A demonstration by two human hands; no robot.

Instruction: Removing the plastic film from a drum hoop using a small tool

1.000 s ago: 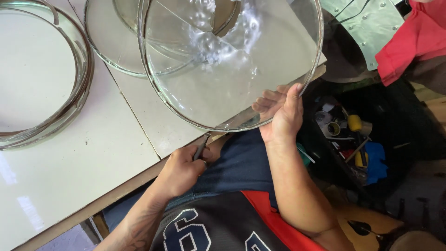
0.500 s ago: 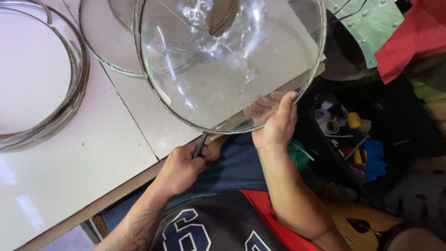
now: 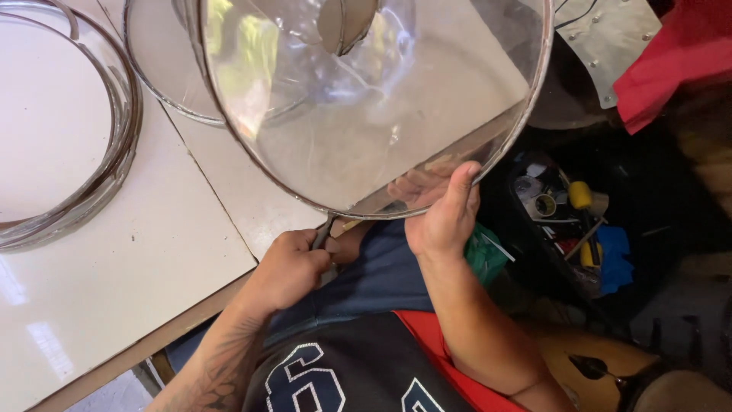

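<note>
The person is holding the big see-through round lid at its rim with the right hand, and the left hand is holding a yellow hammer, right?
Not quite. The head view shows the right hand gripping the rim of the clear round lid, but the left hand holds a thin dark metal tool, not a yellow hammer.

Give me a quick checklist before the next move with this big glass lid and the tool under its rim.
1. Right hand grips the glass lid at its rim: ok.
2. Left hand closed around the dark tool: ok.
3. Tool tip seated on the rim: cannot tell, tip hidden.
4. Lid lifted off the white table: ok.
5. Other glass lids lie apart from the held one: ok.
6. Cracks in the glass: cannot tell, reflections.
</note>
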